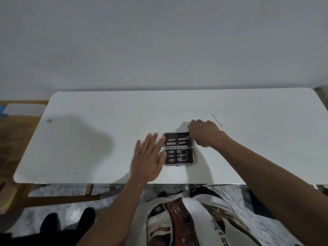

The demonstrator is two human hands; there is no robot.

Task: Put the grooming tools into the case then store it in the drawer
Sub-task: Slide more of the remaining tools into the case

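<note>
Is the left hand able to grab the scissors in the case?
Probably yes. The left hand lies flat beside the open case, and nothing covers the scissors in its near half.

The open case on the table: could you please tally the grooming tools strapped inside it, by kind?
Scissors: 1
Slim metal tools in the far half of the case: 4
Slim metal tools beside the scissors in the near half: 3
Total: 8 tools; their exact types are too small to tell.
</note>
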